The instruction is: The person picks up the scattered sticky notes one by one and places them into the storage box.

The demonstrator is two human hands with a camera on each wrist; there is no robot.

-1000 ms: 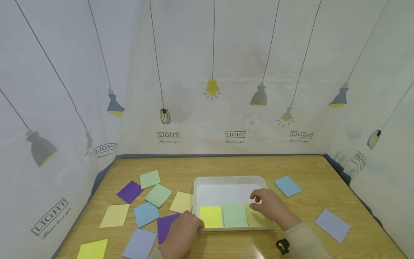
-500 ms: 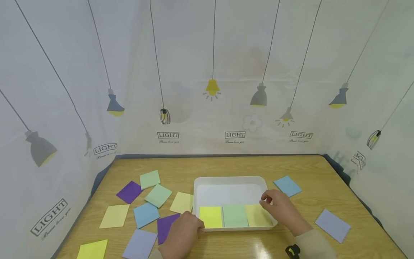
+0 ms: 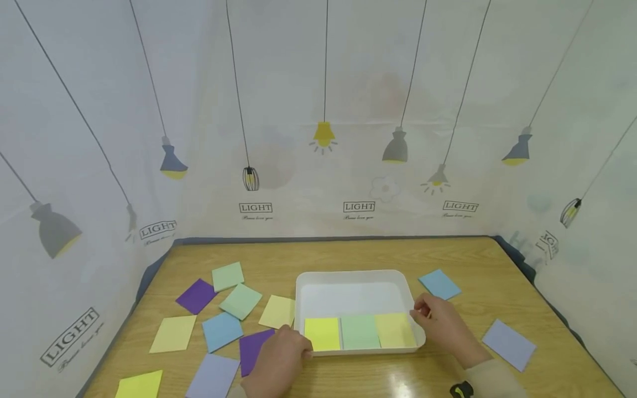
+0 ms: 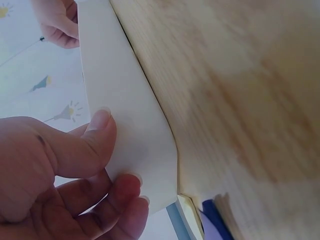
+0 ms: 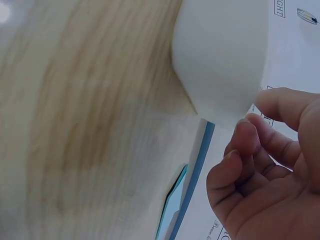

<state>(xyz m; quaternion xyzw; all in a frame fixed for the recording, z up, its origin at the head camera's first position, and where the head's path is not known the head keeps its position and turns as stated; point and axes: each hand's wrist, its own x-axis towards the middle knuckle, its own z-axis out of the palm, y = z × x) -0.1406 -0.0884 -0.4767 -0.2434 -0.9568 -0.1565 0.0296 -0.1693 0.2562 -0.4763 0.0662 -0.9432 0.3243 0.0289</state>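
Observation:
A white tray lies on the wooden table, with a row of three square sticky notes along its near side. From left to right these are a bright yellow note, a green note and a pale yellow note. My left hand holds the tray's near left corner, thumb and curled fingers against its outer wall in the left wrist view. At the right rim, my right hand pinches the edge between thumb and fingers. The right wrist view shows these fingertips right at the rim.
Left of the tray lie several loose notes, among them a purple note, a blue note and a lavender note. To its right are a blue note and a lavender note. A lamp-printed cloth surrounds the table.
My right hand has moved right, from above the pale yellow note to the tray's right rim, uncovering that note. The left hand stays at the corner. The head view has shifted slightly.

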